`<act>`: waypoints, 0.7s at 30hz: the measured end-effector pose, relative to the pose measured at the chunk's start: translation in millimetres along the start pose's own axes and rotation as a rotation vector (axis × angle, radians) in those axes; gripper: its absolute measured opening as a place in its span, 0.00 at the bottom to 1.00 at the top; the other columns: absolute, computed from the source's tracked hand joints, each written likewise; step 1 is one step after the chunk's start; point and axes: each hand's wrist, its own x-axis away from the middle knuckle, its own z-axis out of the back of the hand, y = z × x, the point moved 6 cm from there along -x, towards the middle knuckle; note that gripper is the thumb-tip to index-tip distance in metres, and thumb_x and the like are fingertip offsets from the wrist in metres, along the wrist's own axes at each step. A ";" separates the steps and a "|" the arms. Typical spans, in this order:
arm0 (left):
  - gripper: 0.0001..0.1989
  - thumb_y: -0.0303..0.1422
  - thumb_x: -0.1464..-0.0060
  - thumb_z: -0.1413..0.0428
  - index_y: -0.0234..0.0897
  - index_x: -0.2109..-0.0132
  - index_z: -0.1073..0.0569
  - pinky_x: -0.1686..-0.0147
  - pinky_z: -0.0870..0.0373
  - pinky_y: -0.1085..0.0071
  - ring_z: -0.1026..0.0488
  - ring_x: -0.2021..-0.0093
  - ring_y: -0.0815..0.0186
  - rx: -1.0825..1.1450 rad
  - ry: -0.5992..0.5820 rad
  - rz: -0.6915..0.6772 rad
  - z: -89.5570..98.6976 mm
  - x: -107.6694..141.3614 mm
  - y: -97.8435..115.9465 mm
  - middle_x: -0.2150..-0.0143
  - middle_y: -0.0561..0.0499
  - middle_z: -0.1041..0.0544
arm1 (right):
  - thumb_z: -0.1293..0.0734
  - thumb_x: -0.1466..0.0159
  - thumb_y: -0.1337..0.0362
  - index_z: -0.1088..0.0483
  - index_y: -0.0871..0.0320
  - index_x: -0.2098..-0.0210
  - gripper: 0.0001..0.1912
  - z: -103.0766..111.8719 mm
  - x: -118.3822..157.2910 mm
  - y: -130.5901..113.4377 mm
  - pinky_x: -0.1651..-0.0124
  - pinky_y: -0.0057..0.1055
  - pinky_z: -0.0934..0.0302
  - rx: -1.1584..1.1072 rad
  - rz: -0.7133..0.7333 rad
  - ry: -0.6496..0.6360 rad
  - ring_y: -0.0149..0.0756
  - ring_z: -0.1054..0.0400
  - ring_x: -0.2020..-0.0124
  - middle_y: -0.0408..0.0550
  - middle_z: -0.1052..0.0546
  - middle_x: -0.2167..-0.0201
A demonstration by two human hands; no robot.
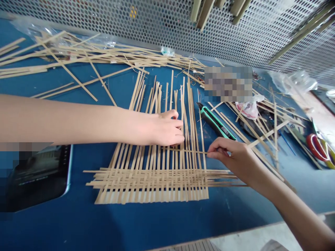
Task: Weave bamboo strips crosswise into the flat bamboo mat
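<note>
A partly woven mat [154, 179] of thin, flat bamboo strips lies on the blue table. Crosswise strips interlace near its lower edge, while the long upright strips [192, 122] fan out away from me. My left hand [170, 129] reaches across from the left, its fingers curled down on the upright strips near the middle. Its palm and the strips beneath are hidden. To the right, my right hand [226, 153] pinches the end of a thin crosswise strip [195, 151], which runs left among the uprights, above the woven band. A green-and-black utility knife [216, 122] lies just beyond that hand.
Loose bamboo strips [104, 57] are heaped along the back, before a perforated metal panel [157, 24]. A tablet-like device [42, 174] lies at left. Red-and-yellow-handled scissors [318, 148] are at far right, with plastic bags [295, 82] behind. The table's front edge shows at lower right.
</note>
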 end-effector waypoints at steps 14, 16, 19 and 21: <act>0.13 0.17 0.44 0.50 0.37 0.70 0.30 0.62 0.46 0.68 0.34 0.67 0.67 0.268 0.066 0.161 26.9 19.7 -16.8 0.67 0.54 0.26 | 0.36 0.37 0.60 0.30 0.54 0.72 0.09 -1.2 -0.1 1.1 0.69 0.30 0.48 -0.019 -0.013 0.006 0.32 0.39 0.75 0.41 0.29 0.77; 0.13 0.16 0.45 0.47 0.37 0.71 0.28 0.61 0.45 0.69 0.32 0.67 0.69 0.380 -0.017 0.229 22.1 21.2 -19.6 0.69 0.58 0.25 | 0.36 0.38 0.60 0.30 0.54 0.72 0.08 -0.8 1.4 3.9 0.69 0.31 0.48 -0.015 -0.030 0.003 0.32 0.40 0.75 0.41 0.30 0.77; 0.13 0.19 0.44 0.45 0.39 0.72 0.25 0.58 0.46 0.70 0.29 0.63 0.70 0.502 -0.161 0.314 17.1 24.0 -20.2 0.67 0.59 0.23 | 0.37 0.37 0.59 0.30 0.54 0.72 0.09 0.1 2.9 5.6 0.68 0.32 0.49 0.001 -0.042 0.007 0.32 0.40 0.76 0.41 0.29 0.76; 0.12 0.21 0.44 0.43 0.40 0.72 0.24 0.57 0.46 0.69 0.29 0.61 0.70 0.496 -0.204 0.331 17.7 25.6 -18.6 0.67 0.60 0.22 | 0.37 0.37 0.59 0.30 0.54 0.72 0.09 1.0 3.4 4.8 0.69 0.32 0.50 -0.004 -0.045 0.023 0.32 0.41 0.76 0.42 0.29 0.76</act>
